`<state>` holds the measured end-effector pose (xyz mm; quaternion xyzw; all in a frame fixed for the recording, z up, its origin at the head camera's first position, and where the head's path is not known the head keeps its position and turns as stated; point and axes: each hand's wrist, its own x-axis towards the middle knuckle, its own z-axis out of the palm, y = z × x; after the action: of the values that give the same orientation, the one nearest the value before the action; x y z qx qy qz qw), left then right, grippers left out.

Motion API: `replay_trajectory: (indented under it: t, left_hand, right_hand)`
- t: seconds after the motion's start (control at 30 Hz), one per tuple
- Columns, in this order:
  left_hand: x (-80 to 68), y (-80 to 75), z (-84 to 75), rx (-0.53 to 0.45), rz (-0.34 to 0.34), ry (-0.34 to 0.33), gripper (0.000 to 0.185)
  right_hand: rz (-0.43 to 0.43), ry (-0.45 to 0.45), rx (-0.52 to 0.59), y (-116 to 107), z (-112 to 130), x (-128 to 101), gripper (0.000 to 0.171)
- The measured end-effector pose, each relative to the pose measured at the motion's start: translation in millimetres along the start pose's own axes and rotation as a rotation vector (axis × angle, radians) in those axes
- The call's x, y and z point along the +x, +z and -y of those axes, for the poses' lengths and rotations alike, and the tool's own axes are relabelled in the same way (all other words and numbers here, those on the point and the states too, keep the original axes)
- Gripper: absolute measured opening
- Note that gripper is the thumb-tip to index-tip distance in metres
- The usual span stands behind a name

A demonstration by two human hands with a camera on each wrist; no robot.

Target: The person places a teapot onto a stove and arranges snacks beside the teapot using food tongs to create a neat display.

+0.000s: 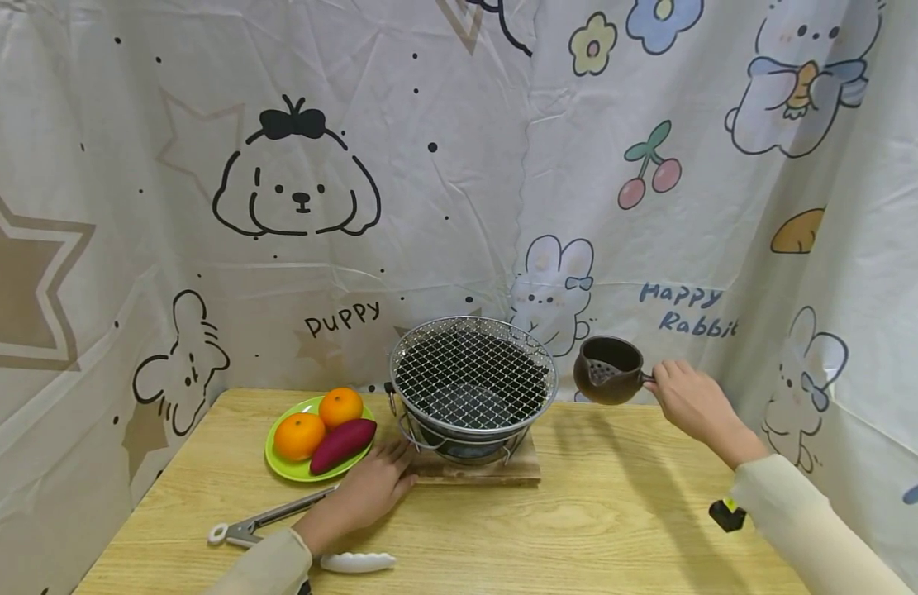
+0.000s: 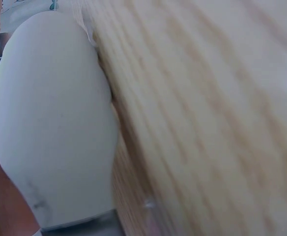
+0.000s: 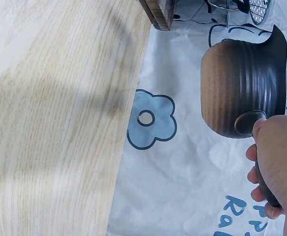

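Observation:
My right hand (image 1: 685, 397) grips the side handle of a dark brown ribbed clay pot (image 1: 607, 369), held in the air just right of a round stove with a wire mesh grill (image 1: 473, 376). The right wrist view shows the pot (image 3: 244, 88) from below with my fingers (image 3: 261, 169) curled round its handle. The stove stands on a wooden board (image 1: 496, 471). My left hand (image 1: 373, 487) rests flat on the table with fingers straight, touching the board's left corner. In the left wrist view only a white rounded handle (image 2: 55, 128) and the table (image 2: 207, 108) show.
A green plate (image 1: 280, 467) with two oranges and a purple sweet potato sits left of the stove. Metal tongs (image 1: 258, 522) with white tips lie by my left wrist. A small black object (image 1: 727, 514) sits near the right edge. Printed cloth hangs behind and at both sides.

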<state>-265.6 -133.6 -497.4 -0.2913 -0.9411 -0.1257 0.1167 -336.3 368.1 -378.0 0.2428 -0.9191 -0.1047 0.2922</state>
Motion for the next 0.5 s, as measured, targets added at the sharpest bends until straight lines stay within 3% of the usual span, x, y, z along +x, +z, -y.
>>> replay_trajectory:
  t: [0.33, 0.5]
  left_hand:
    - [-0.3, -0.5, 0.4, -0.007, 0.018, -0.001, 0.047]
    - [0.9, 0.5, 0.6, -0.002, 0.027, -0.006, 0.048]
  right_hand:
    - [-0.067, -0.045, -0.009, -8.4, -6.2, 6.5, 0.025]
    - [-0.058, -0.021, -0.001, -14.0, -8.8, 9.3, 0.027]
